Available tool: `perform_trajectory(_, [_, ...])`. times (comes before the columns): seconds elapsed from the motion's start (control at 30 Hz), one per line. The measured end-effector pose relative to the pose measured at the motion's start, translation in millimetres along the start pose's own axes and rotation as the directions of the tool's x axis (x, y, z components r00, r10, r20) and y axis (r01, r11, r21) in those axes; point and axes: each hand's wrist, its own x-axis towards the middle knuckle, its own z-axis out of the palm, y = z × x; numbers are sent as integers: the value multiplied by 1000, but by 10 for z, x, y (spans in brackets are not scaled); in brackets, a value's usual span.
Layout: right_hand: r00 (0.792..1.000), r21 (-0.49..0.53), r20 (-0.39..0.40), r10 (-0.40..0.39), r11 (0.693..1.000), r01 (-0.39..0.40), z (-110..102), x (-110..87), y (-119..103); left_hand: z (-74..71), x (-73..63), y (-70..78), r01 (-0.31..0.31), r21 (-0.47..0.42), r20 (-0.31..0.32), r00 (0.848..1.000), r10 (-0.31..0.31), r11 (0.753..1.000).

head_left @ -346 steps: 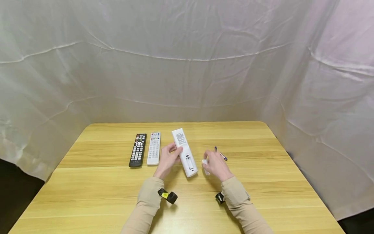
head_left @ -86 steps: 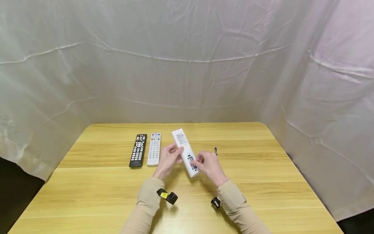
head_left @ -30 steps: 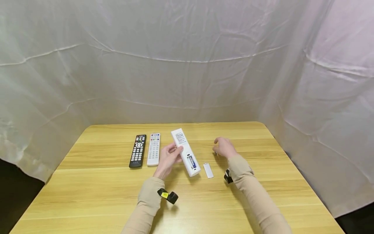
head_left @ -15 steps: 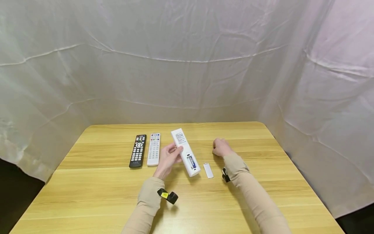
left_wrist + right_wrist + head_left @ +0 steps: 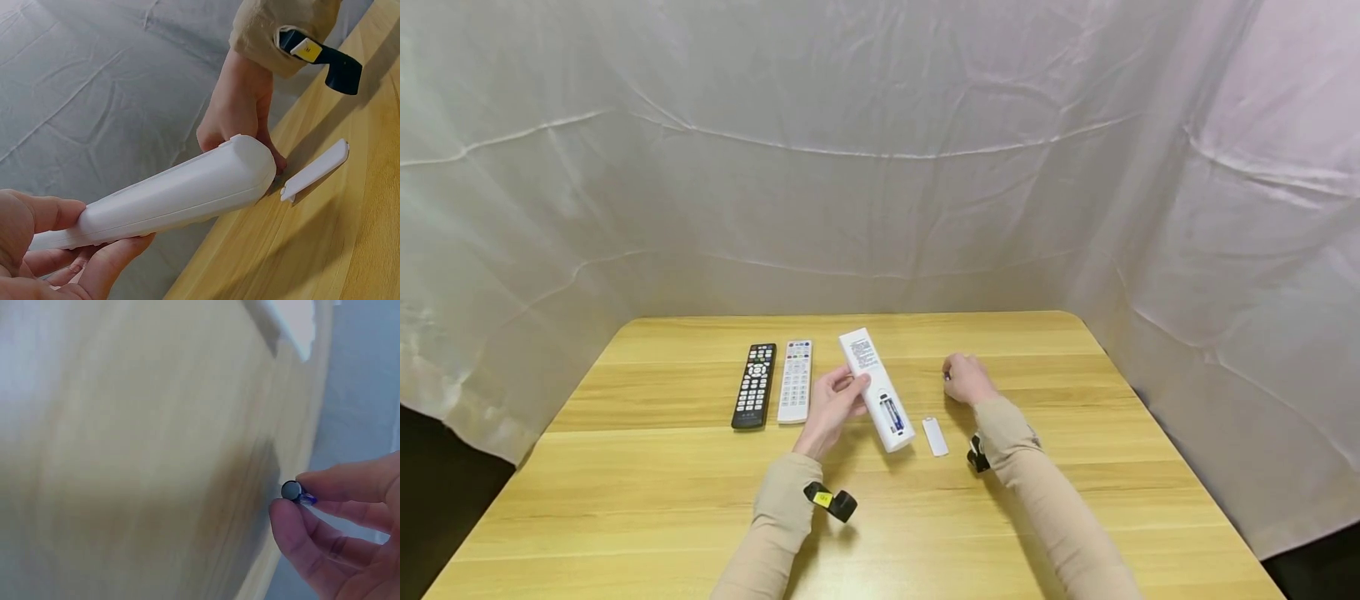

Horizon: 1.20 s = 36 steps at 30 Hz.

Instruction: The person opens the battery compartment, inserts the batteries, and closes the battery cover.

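Observation:
A white remote control (image 5: 877,385) lies back side up in my left hand (image 5: 831,410), the thumb on its back and the fingers beneath. Its battery compartment is uncovered and a blue battery (image 5: 896,415) sits along the right side. To the right, the white battery cover (image 5: 935,437) rests on the table. My right hand (image 5: 967,379) is beyond the cover, low over the table; in the right wrist view its thumb and fingertip pinch a second battery (image 5: 291,490), seen end-on. The left wrist view shows only the remote's side and end, with the compartment hidden.
On the left of the wooden table (image 5: 647,500) lie a black remote (image 5: 754,387) and another white remote (image 5: 795,383), both buttons up. Grey cloth (image 5: 880,217) hangs behind and at the sides. A black wrist camera (image 5: 831,502) sticks out from the left sleeve.
The right hand has put the cover down, and one battery is now in the compartment. It then moved right to the other battery and now pinches it. The left hand has barely moved.

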Motion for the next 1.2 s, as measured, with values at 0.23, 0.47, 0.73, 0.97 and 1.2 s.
perform_trajectory(0.23, [993,152,-111,-48,986,65,29,-129,-37,-3,6,-8,-9,-2,-3,1000,9,1000])
perform_trajectory(0.47, [973,265,-218,-77,955,135,76,-301,-133,0,8,-11,-6,-2,-7,1000,6,1000])
perform_trajectory(0.73, [937,388,-338,-89,894,225,135,-528,-296,2,12,-15,-7,3,-3,1000,7,1000])
perform_trajectory(0.97, [891,486,-433,-136,798,357,168,-647,-451,0,8,-18,0,-1,-9,1000,0,1000])
perform_trajectory(1.2, [872,507,-451,-189,750,425,160,-725,-548,5,1,-7,-1,3,-11,1000,1,1000])
